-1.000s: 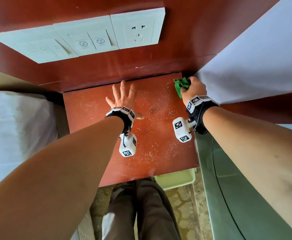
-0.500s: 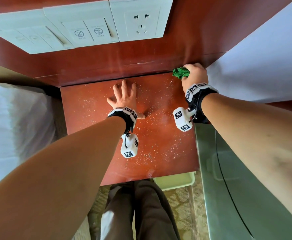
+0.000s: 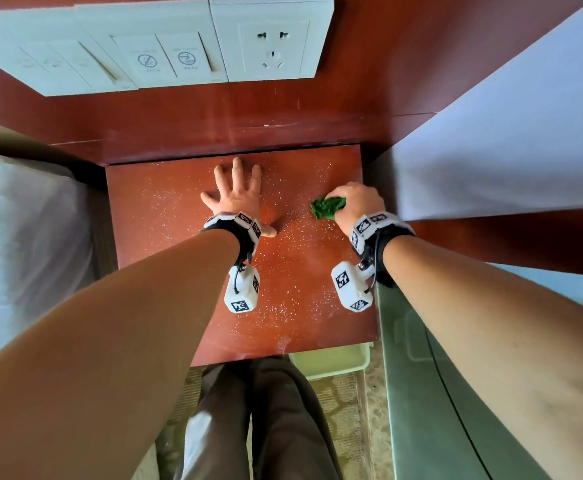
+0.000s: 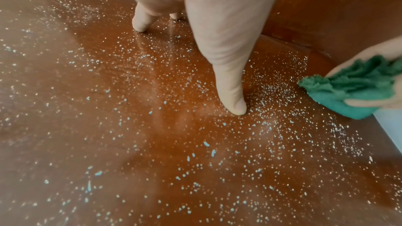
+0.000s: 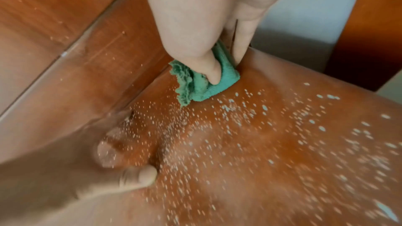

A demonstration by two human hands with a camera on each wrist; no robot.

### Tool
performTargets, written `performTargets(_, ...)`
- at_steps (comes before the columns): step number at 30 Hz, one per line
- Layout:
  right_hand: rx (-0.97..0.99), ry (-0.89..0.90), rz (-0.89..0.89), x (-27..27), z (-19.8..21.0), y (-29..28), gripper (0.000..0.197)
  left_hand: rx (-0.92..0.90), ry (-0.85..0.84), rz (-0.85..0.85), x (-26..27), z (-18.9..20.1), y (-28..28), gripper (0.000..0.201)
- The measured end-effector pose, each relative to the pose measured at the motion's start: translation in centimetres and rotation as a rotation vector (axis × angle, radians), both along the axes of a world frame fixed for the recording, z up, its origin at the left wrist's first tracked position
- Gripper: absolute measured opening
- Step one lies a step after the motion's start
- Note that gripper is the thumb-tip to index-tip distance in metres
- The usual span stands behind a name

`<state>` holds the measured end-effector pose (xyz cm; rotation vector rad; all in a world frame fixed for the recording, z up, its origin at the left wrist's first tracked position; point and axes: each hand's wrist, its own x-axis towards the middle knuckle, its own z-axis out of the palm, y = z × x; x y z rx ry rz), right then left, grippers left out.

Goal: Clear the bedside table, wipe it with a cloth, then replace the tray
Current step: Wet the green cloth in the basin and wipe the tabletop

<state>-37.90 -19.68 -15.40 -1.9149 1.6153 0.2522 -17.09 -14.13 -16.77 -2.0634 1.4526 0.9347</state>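
My left hand (image 3: 236, 195) lies flat, fingers spread, on the cleared red-brown wooden bedside table (image 3: 165, 216) while my right hand (image 3: 354, 202) pinches the crumpled green cloth (image 3: 328, 207) against its right side — white specks (image 3: 293, 271) remain, tray unreturned.

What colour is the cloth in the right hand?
Green. The cloth shows best in the right wrist view, bunched under the right hand.

— What is seen on the bedside table (image 3: 165, 258)?
— Its red-brown top is speckled with white droplets. A crumpled green cloth (image 3: 328, 207) is pressed down near its right edge.
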Motion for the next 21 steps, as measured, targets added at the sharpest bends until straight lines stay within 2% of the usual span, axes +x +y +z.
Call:
performTargets(4, -0.009, -0.004, 0.066, -0.6, -0.4, 1.2, 0.032, 0.002, 0.001, 0.000, 0.0, -0.1, 0.0, 0.144)
performTargets(6, -0.014, -0.027, -0.059, -0.8, -0.3, 0.6, 0.030, 0.002, 0.001, 0.001, 0.0, -0.1, 0.0, 0.144)
performTargets(9, -0.170, -0.092, -0.327, -1.0, -0.3, -1.3, 0.028, -0.007, 0.002, 0.005, 0.1, -0.1, 0.0, 0.144)
performTargets(13, -0.254, -0.118, -0.519, -1.0, -0.7, -4.0, 0.032, 0.004, 0.004, -0.001, 0.0, -0.3, -0.1, 0.144)
performTargets(16, -0.245, -0.091, -0.502, -0.6, -1.3, -5.6, 0.038, 0.010, 0.006, 0.004, 0.0, -0.4, -0.2, 0.144)
performTargets(21, -0.213, 0.002, -0.363, 0.4, -2.4, -6.4, 0.040, 0.005, 0.007, 0.007, -0.1, -0.4, -0.2, 0.144)
